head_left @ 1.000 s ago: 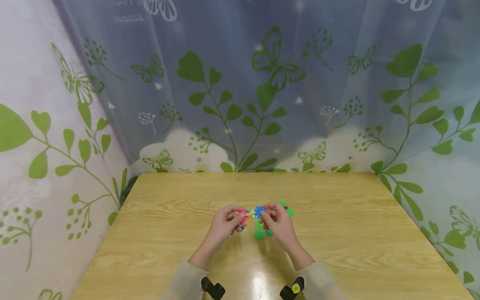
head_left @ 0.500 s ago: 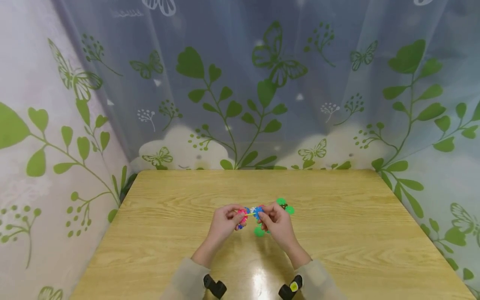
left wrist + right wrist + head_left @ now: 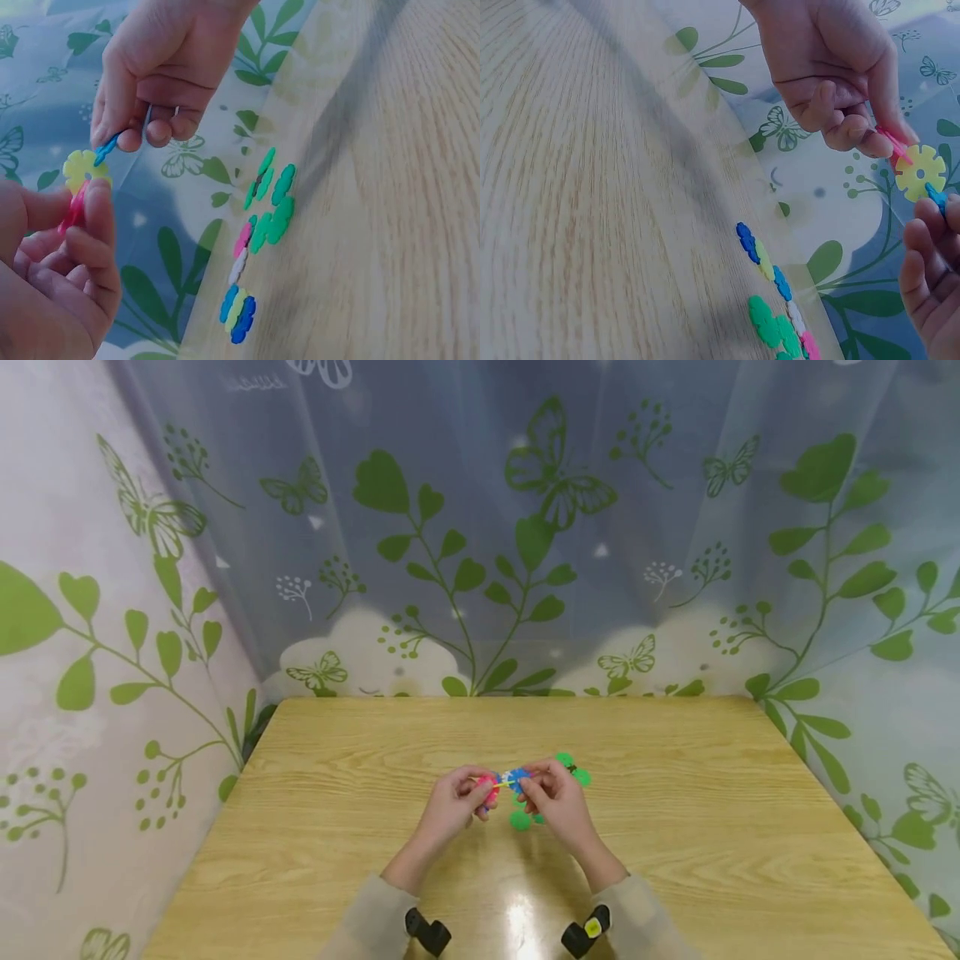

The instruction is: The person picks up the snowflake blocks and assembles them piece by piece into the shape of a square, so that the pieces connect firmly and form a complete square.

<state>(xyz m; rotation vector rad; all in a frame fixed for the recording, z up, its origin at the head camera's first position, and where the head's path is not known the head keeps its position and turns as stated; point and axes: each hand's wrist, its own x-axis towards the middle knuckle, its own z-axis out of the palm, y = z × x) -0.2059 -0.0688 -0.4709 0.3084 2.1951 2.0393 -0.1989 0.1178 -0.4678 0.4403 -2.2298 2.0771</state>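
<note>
My left hand (image 3: 453,797) pinches a pink notched snowflake disc (image 3: 73,210) between thumb and fingers. Opposite it, my right hand (image 3: 558,797) pinches a blue snowflake disc (image 3: 107,148). A yellow snowflake disc (image 3: 920,174) bridges the two, with the pink one at one edge and the blue one at the other. How deeply their notches fit together cannot be told. All three are held above the table, and in the head view the yellow disc appears almost edge-on. Fingers cover much of the pink and blue discs.
On the wooden table (image 3: 337,827) lie several more discs: green ones (image 3: 281,217), a dark blue one (image 3: 244,321), a white one (image 3: 238,266) and a pink one (image 3: 242,239). Some look linked. A leaf-patterned curtain (image 3: 465,527) hangs along the far edge.
The yellow disc has turned from a slant to a thin, nearly straight line between the pink and blue discs. Both hands keep their pinch and have shifted only slightly.
</note>
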